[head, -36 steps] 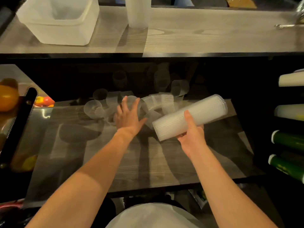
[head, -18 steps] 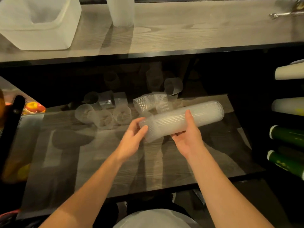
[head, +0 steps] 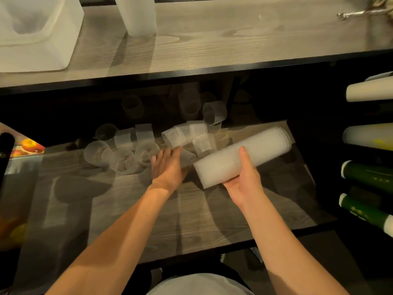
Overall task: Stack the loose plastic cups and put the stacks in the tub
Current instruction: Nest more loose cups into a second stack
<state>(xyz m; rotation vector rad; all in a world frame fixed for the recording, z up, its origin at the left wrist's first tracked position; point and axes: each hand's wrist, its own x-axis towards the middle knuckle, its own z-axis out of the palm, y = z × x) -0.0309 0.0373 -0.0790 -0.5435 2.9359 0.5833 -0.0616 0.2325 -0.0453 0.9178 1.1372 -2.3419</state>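
A long stack of translucent cups lies tilted above the lower wooden shelf, and my right hand grips its near end from below with the thumb on top. My left hand reaches left of the stack with fingers stretched out and blurred; a single cup lies against its right side. Several loose cups are scattered on their sides behind and left of that hand. The white tub stands on the upper shelf at the far left.
A second upright cup stack stands on the upper shelf beside the tub. White and green rolls stick out at the right edge. A black spiral-bound item with fruit pictures lies at the left.
My left hand went from the loose cups to the stack's near end, then moved back left toward the loose cups. The right hand kept its grip on the stack.
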